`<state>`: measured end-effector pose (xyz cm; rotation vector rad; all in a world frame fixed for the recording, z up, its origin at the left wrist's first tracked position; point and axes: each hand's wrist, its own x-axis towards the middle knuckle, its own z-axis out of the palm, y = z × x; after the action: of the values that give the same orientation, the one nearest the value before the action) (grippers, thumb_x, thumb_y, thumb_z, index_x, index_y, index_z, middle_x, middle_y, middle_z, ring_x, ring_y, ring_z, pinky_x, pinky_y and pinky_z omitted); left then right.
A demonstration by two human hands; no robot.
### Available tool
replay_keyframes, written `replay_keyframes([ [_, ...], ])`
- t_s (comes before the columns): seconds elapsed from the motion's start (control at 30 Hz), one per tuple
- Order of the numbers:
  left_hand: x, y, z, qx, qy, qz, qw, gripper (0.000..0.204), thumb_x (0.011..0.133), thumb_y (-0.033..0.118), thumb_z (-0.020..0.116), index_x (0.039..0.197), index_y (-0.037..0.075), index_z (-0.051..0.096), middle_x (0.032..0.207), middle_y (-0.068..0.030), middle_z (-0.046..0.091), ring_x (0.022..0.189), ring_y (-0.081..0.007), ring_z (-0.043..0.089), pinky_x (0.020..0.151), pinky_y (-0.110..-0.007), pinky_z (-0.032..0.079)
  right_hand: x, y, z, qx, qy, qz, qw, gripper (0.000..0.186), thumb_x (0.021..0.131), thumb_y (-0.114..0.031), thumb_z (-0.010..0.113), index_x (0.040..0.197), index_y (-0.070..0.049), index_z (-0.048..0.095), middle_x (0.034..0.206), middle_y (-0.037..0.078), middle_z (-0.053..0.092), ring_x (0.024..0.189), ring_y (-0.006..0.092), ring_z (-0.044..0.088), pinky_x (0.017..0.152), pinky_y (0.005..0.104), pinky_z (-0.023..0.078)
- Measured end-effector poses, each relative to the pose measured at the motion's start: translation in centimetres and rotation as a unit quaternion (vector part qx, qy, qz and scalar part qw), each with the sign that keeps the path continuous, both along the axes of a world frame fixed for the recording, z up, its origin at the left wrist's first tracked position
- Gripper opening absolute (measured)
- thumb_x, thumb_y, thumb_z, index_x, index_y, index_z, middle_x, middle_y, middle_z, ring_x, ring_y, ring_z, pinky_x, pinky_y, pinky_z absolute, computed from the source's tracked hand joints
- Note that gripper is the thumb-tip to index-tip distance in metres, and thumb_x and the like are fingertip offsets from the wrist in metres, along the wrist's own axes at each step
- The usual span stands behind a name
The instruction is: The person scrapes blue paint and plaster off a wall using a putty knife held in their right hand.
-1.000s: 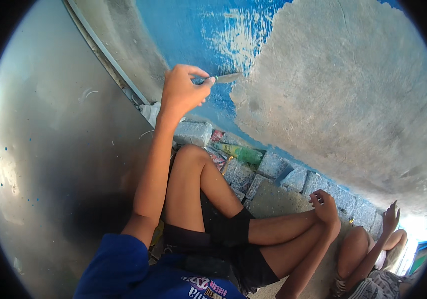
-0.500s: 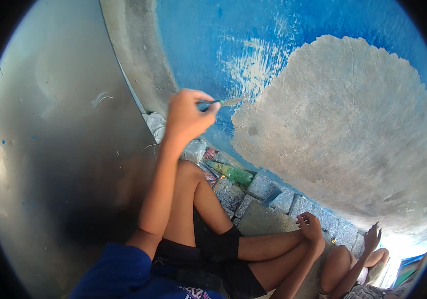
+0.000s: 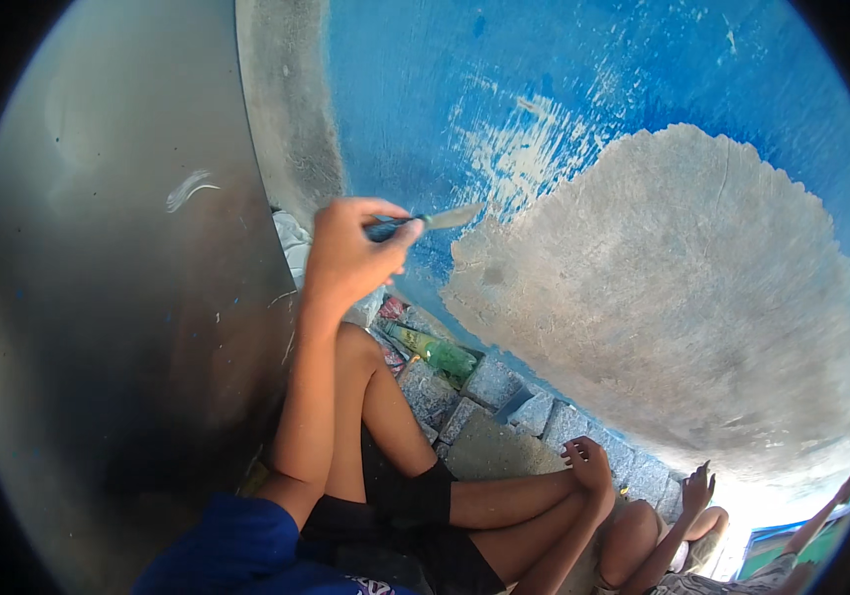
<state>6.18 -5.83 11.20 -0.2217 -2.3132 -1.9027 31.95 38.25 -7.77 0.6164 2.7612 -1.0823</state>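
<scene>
The 2 hands are apart. Left of centre in the frame, the left hand [image 3: 350, 253] grips a knife [image 3: 453, 217], its long axis rising slightly rightward, the tip near the grey patch [image 3: 663, 268] on the blue wall [image 3: 395, 119]; contact is unclear. The right hand [image 3: 588, 466], lower and farther off, hangs loosely open, nothing visible in it.

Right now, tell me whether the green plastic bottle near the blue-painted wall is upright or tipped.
Tipped: the green plastic bottle lies on its side, its long body stretched out beside grey stone blocks.
</scene>
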Motion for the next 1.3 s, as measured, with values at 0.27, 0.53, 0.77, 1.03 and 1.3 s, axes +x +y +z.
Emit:
replay_keyframes([
  [0.27, -2.6, 0.3, -2.4, 0.05, -0.007, -0.04, 0.998, 0.019, 0.086, 0.012, 0.074, 0.092, -0.006, 0.072, 0.063, -0.0111, 0.068, 0.051, -0.0132, 0.066, 0.044, -0.026, 0.05, -0.4, -0.5, 0.6, 0.008, -0.037, -0.026, 0.999, 0.024, 0.097, -0.02, 0.064, 0.103, 0.002, 0.068, 0.086, 0.012, 0.074, 0.075, 0.0181, 0.071, 0.067, 0.0317, 0.056],
  [0.53, -1.9, -1.0, -3.7, 0.125, -0.01, -0.031, 0.992, 0.021, 0.086, 0.014, 0.075, 0.096, -0.004, 0.073, 0.066, -0.0098, 0.069, 0.052, -0.0136, 0.067, 0.044, -0.027, 0.048, -1.2, 0.2, -0.1, 0.024, -0.065, -0.026, 0.997, 0.024, 0.098, -0.02, 0.062, 0.105, 0.003, 0.068, 0.086, 0.013, 0.074, 0.074, 0.0195, 0.072, 0.067, 0.0319, 0.057],
  [0.77, -2.8, -0.6, -5.2, 0.096, -0.014, -0.045, 0.994, 0.021, 0.089, 0.012, 0.074, 0.101, -0.004, 0.071, 0.076, -0.0092, 0.072, 0.056, -0.0111, 0.067, 0.042, -0.022, 0.046, -1.3, 1.4, -1.0, 0.014, -0.076, -0.052, 0.996, 0.026, 0.096, -0.023, 0.064, 0.104, 0.001, 0.068, 0.086, 0.013, 0.075, 0.074, 0.0207, 0.073, 0.065, 0.0327, 0.056],
  [1.03, -3.2, 0.3, -6.0, 0.084, 0.07, -0.027, 0.994, 0.021, 0.09, 0.014, 0.074, 0.105, -0.001, 0.072, 0.079, -0.0068, 0.071, 0.057, -0.0089, 0.066, 0.043, -0.021, 0.045, -2.0, 1.0, -0.8, 0.023, -0.085, -0.054, 0.995, 0.025, 0.096, -0.021, 0.064, 0.103, 0.002, 0.068, 0.085, 0.014, 0.075, 0.073, 0.0202, 0.072, 0.065, 0.0335, 0.056],
  [1.3, -0.9, -1.4, -2.8, 0.135, -0.003, -0.011, 0.991, 0.025, 0.087, 0.008, 0.073, 0.109, -0.003, 0.073, 0.074, -0.0105, 0.072, 0.06, -0.0088, 0.066, 0.058, -0.026, 0.052, -1.4, 1.4, -1.2, 0.028, -0.092, -0.044, 0.994, 0.024, 0.098, -0.019, 0.063, 0.103, 0.004, 0.068, 0.085, 0.015, 0.074, 0.072, 0.02, 0.072, 0.065, 0.0323, 0.057],
])
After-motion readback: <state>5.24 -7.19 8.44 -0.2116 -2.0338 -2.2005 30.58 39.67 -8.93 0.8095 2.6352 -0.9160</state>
